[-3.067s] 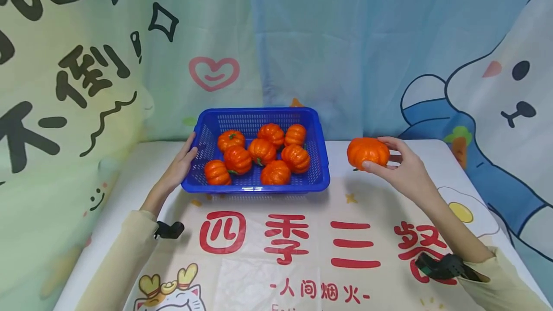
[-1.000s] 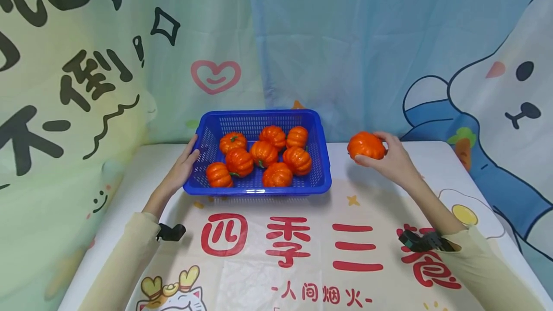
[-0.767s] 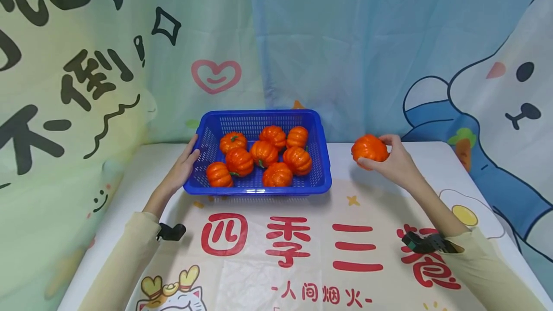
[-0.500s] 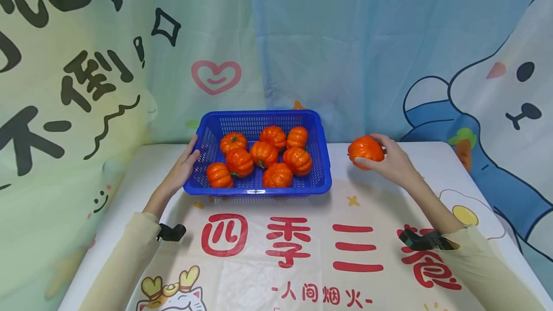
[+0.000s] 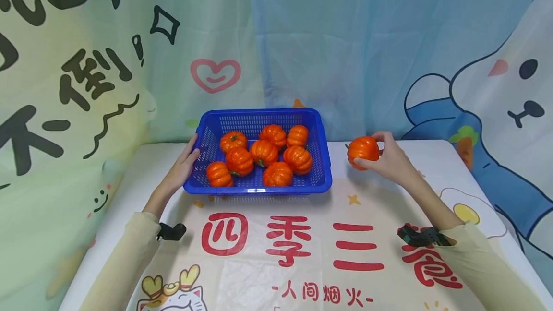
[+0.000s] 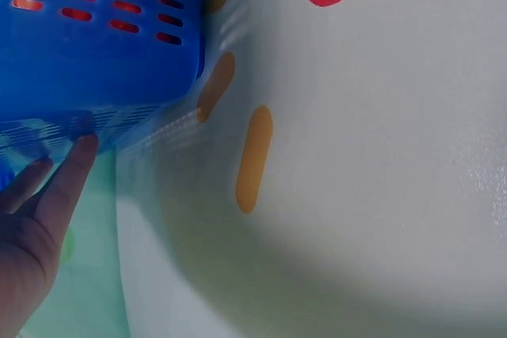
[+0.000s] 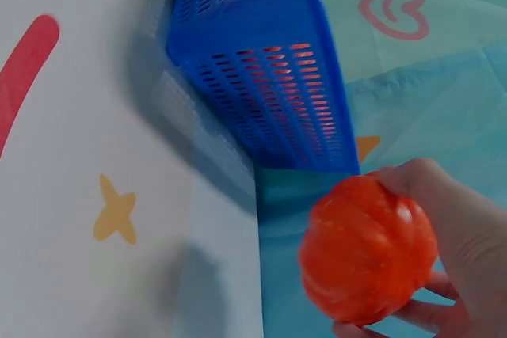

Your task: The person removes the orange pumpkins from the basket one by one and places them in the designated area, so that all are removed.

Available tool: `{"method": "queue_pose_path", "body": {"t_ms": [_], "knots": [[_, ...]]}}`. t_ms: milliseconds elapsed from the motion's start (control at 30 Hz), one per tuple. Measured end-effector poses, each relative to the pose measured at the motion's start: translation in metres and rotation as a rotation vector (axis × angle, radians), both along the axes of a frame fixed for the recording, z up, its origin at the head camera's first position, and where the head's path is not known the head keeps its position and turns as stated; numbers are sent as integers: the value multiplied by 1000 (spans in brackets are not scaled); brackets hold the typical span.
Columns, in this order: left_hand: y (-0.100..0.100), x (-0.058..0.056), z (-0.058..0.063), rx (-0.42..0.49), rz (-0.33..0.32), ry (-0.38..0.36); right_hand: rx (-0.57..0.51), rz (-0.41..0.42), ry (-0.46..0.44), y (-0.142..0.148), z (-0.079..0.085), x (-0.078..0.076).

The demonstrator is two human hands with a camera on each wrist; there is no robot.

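My right hand (image 5: 392,158) holds a small orange pumpkin (image 5: 364,153) between thumb and fingers, above the table to the right of the basket. Its green stem points left in the head view. The right wrist view shows the same pumpkin (image 7: 366,251) with the thumb on one side and fingertips on the other. My left hand (image 5: 180,169) rests against the left side of the blue plastic basket (image 5: 257,190). In the left wrist view its fingers (image 6: 70,184) lie fairly straight along the basket wall. Several orange pumpkins (image 5: 264,152) lie inside the basket.
The basket stands at the back of a white table (image 5: 142,167) with a printed cover. A patterned curtain (image 5: 311,52) hangs right behind the table. Small black cameras are strapped to both wrists.
Within the right hand the pumpkin has turned, so its stem now shows at the left. That hand has shifted slightly left since the earliest frame. The left hand and basket stay put.
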State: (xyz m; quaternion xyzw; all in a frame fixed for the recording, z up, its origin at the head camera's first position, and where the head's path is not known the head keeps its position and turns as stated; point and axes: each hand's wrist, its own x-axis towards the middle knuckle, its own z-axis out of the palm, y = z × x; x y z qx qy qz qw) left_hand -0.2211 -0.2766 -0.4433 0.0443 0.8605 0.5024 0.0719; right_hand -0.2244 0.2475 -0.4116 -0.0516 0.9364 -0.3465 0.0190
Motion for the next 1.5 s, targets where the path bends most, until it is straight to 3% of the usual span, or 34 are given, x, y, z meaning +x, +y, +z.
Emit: {"method": "queue_pose_path", "body": {"t_ms": [200,300,533,700,933,1133,1500], "knots": [[0,0,2,2,-1,3,70,36,88,-3,-10,-4],[-1,0,2,-1,0,-1,92,31,88,-6,-15,-7],[-2,-3,2,-18,3,-4,55,-17,39,-15,-30,-25],[-2,-4,1,-18,3,-5,4,-45,56,-24,-48,-39],[-1,-3,-1,2,-1,10,-18,-54,97,-31,-70,-36],[-3,0,0,5,4,-1,67,-63,24,-34,-71,-28],[-1,-2,0,-30,0,-2,-1,-38,-80,-24,-79,-43]]}}
